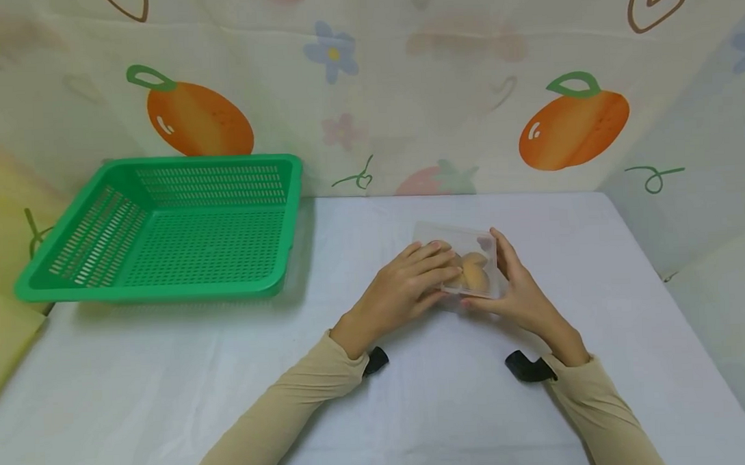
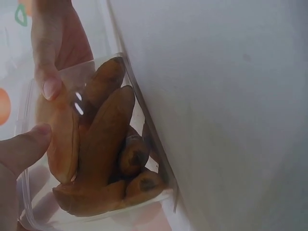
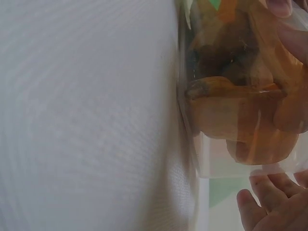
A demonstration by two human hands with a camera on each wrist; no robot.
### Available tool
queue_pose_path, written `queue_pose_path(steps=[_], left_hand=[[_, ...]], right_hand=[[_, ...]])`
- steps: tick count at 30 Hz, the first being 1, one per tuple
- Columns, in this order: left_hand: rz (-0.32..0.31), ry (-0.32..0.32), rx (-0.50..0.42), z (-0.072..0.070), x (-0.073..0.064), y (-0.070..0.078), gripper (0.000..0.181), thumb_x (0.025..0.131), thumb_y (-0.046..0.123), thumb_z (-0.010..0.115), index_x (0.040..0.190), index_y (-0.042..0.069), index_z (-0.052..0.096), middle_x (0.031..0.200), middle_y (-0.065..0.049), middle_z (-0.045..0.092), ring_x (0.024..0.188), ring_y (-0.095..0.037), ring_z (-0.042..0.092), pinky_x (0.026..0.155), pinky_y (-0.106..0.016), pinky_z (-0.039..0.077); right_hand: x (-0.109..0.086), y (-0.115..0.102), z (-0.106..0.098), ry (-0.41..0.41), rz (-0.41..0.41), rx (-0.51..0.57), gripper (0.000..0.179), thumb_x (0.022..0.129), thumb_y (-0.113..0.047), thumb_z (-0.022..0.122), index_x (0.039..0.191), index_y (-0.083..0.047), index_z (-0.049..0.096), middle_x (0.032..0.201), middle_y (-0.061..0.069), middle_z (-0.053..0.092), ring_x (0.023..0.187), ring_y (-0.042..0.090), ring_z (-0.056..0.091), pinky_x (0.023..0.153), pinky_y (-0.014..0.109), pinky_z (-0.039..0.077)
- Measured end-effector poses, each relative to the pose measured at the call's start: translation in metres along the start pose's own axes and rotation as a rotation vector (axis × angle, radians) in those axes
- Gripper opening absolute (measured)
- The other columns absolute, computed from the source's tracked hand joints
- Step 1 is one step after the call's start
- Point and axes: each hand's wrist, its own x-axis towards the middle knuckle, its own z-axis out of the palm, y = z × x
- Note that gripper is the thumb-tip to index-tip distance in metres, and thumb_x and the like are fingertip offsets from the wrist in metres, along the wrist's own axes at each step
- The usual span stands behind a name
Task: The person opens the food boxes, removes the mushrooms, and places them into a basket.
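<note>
On the white table stands a clear plastic box (image 1: 482, 244), with several tan-brown, elongated pieces (image 1: 474, 273) inside; some have dark ends (image 2: 147, 184). From the right side, my right hand (image 1: 525, 292) grips it, thumb along the near wall and fingers round the far side. My left hand (image 1: 405, 283) holds the box from the left, fingers spread across its top and thumb low at the near side. In the left wrist view, both thumbs overlap the paler piece (image 2: 62, 139) along the wall. The left fingers hide part of the contents in the head view.
A green plastic basket (image 1: 206, 245) with slotted sides stands at the back left of the white tablecloth (image 1: 415, 409). Behind the table hangs a printed cloth (image 1: 379, 75) with oranges and flowers. Black wrist mounts (image 1: 528, 367) stick out beside the sleeves.
</note>
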Motion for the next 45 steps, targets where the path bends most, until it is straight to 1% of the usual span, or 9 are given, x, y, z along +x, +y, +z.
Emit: queue_pose_path(steps=[6,12,20,28,31,35,41,45], left_hand=[[0.008,0.019,0.02,0.0024,-0.0007,0.0002,0.037,0.088,0.024,0.076,0.124,0.015,0.07,0.135,-0.005,0.065,0.134,-0.022,0.054,0.115,-0.042,0.039],[0.009,0.037,0.031,0.0025,-0.0003,0.0012,0.037,0.088,0.026,0.076,0.123,0.016,0.071,0.134,-0.004,0.066,0.133,-0.022,0.055,0.114,-0.041,0.04],[0.039,0.056,0.109,0.0033,-0.0001,0.0029,0.034,0.089,0.027,0.074,0.122,0.017,0.072,0.131,-0.003,0.067,0.131,-0.021,0.057,0.112,-0.039,0.043],[0.055,0.072,0.148,0.0049,-0.001,0.0031,0.035,0.09,0.03,0.073,0.122,0.017,0.071,0.131,-0.002,0.067,0.13,-0.021,0.058,0.112,-0.038,0.043],[0.056,0.073,0.152,0.0049,-0.0009,0.0037,0.035,0.09,0.03,0.073,0.123,0.017,0.071,0.132,-0.002,0.067,0.13,-0.021,0.057,0.112,-0.038,0.044],[0.058,0.06,0.161,0.0052,-0.0001,0.0047,0.038,0.089,0.031,0.073,0.125,0.018,0.07,0.133,0.0,0.066,0.131,-0.021,0.056,0.112,-0.038,0.043],[0.045,0.046,0.186,0.0056,-0.0005,0.0061,0.04,0.089,0.031,0.073,0.127,0.019,0.068,0.135,0.002,0.065,0.133,-0.02,0.055,0.113,-0.036,0.042],[0.043,0.045,0.238,0.0058,-0.0014,0.007,0.04,0.091,0.03,0.072,0.129,0.02,0.067,0.135,0.003,0.064,0.133,-0.019,0.054,0.113,-0.035,0.041]], right_hand=[[-0.0022,-0.0016,-0.0004,-0.005,0.013,0.011,0.122,0.077,-0.018,0.086,0.16,-0.017,-0.004,0.167,0.014,0.003,0.153,0.042,0.008,0.12,0.061,0.017],[-0.0018,-0.0014,-0.0008,-0.008,0.014,0.015,0.122,0.078,-0.018,0.086,0.16,-0.018,-0.004,0.167,0.013,0.002,0.154,0.04,0.007,0.121,0.06,0.017],[-0.0027,-0.0011,-0.0014,-0.013,0.011,0.027,0.122,0.077,-0.015,0.086,0.16,-0.017,-0.004,0.167,0.013,0.0,0.154,0.04,0.005,0.121,0.06,0.015],[-0.0038,-0.0015,-0.0013,-0.014,0.015,0.035,0.122,0.078,-0.015,0.086,0.16,-0.017,-0.004,0.167,0.014,-0.001,0.154,0.04,0.003,0.121,0.06,0.014],[-0.0038,-0.0017,-0.0015,-0.017,0.018,0.033,0.122,0.078,-0.016,0.085,0.16,-0.018,-0.005,0.167,0.013,-0.002,0.154,0.04,0.002,0.121,0.06,0.014],[-0.0042,-0.0018,-0.0016,-0.018,0.018,0.038,0.122,0.078,-0.015,0.085,0.16,-0.017,-0.005,0.167,0.013,-0.003,0.154,0.041,0.001,0.121,0.061,0.014],[-0.0029,-0.0012,0.0001,-0.016,0.007,0.038,0.121,0.079,-0.015,0.085,0.16,-0.017,-0.005,0.167,0.01,-0.004,0.154,0.039,0.0,0.121,0.06,0.013],[-0.0011,-0.0012,0.0005,-0.02,0.004,0.044,0.121,0.079,-0.016,0.085,0.16,-0.019,-0.005,0.167,0.007,-0.005,0.154,0.038,-0.001,0.122,0.06,0.013]])
